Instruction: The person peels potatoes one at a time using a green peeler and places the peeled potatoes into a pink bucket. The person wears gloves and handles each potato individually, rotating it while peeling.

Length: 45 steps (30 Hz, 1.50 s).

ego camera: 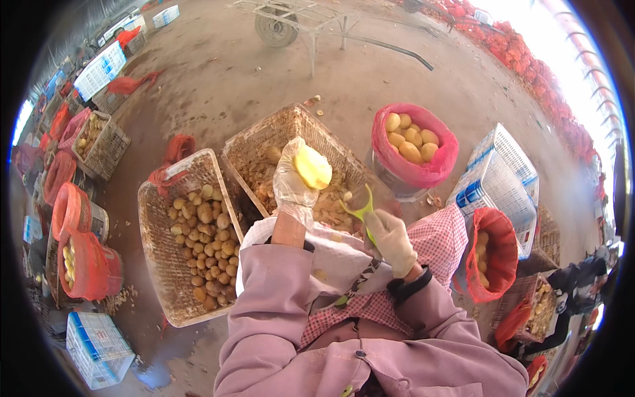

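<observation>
My left hand [293, 183], in a clear plastic glove, holds a peeled yellow potato [313, 167] above a dirty plastic crate [302, 115] full of peelings. In my gloved right hand [392, 238] is a green Y-shaped peeler [364, 206], its head pointing up and left, apart from the potato. Small unpeeled potatoes [211, 248] fill part of a stained crate [149, 233] at my left. Peeled potatoes [412, 139] lie in a bucket lined with a pink mesh bag [444, 168], beyond my right hand.
A red mesh-lined bucket [501, 258] and white-blue crates [496, 183] stand at the right. More mesh-lined buckets [89, 268] and crates [99, 347] are at the left. A wheeled metal cart [312, 30] stands ahead. Another person [580, 285] is partly visible at far right.
</observation>
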Motion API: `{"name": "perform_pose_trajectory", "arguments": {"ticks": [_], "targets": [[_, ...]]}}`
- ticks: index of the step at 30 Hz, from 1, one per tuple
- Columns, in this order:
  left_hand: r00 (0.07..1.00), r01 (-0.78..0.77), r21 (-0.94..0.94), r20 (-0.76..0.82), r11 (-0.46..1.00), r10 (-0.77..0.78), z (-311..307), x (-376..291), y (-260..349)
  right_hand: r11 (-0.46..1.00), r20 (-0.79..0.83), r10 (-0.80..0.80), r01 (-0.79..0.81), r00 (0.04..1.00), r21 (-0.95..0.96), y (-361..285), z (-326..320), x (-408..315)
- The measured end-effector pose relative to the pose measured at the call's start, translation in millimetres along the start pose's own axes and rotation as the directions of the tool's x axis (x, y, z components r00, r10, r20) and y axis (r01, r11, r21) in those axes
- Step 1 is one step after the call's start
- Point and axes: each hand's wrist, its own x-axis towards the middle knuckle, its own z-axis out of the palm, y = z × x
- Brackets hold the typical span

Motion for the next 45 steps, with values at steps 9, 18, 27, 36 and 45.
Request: {"name": "perform_pose_trajectory", "arguments": {"ticks": [9,18,27,36,45], "targets": [[0.995,0.101,0.052,0.009,0.993,-0.102,13,-5,-5,0.995,0.107,-0.051,0.041,0.993,0.096,-23,28,20],[0.995,0.097,-0.073,-0.018,0.993,-0.099,1,9,6,0.996,-0.017,-0.047,0.045,0.999,-0.078,27,-3,21],[0.980,0.192,0.091,0.044,0.977,-0.197,-15,15,3,0.978,0.123,-0.171,0.184,0.977,-0.100,-20,19,27],[0.969,0.233,-0.027,-0.083,0.972,-0.235,1,2,12,0.928,0.102,-0.179,0.202,0.979,-0.312,9,-21,36],[0.983,0.121,0.193,-0.159,0.974,-0.091,2,1,-3,0.942,0.235,-0.169,0.227,0.957,-0.246,-39,1,27]]}}
